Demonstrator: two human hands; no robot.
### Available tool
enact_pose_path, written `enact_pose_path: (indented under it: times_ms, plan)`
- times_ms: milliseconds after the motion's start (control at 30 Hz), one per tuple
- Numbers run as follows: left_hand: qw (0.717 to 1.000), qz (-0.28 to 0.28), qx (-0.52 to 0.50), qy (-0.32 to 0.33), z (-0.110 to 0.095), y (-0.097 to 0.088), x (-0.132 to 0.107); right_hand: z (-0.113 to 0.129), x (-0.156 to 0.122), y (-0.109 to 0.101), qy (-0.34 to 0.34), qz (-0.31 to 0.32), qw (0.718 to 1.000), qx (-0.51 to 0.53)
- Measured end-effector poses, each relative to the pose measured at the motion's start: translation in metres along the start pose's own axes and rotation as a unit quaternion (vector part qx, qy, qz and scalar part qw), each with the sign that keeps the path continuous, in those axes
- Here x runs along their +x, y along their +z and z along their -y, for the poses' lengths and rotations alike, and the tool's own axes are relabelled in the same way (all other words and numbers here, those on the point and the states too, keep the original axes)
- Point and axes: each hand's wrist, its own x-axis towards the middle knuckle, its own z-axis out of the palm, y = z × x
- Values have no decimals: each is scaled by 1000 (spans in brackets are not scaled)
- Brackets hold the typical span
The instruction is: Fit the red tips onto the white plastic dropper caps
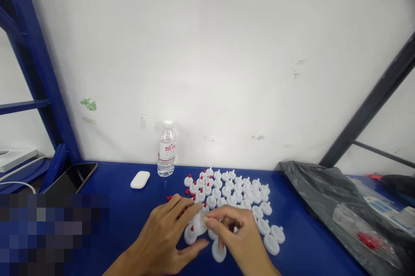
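Note:
Many white plastic nozzle caps, round discs with a short spout, stand in rows on the blue table; those on the left carry small red tips. My right hand pinches one white nozzle cap between thumb and index finger, its other fingers curled. Beside that cap is my left hand, fingers stretched over the table and thumb apart; its fingertips reach the cap's edge. Loose red tips lie partly hidden behind the left hand. A red-tipped cap sits between the hands.
A water bottle stands against the white wall, with a white case and a phone to its left. At right lies a grey plastic bag, with a clear bag of red pieces on it. Blue frame posts rise at left.

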Motion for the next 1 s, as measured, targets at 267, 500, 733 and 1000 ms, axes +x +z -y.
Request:
enact_pose_path:
  times_ms: [267, 500, 733, 1000]
  plan:
    - [996, 11, 62, 57, 1, 4, 1, -16, -1, -11, -262, 46, 926, -269]
    - [995, -6, -85, -51, -21, 10, 7, -12, 2, -20, -443, 35, 795, -414]
    - [952, -120, -191, -207, 2, -2, 6, -24, 15, -56, -370, -140, 848, -353]
    - [944, -115, -158, -266, 17, 7, -3, -9, -11, -23, -321, 98, 874, -352]
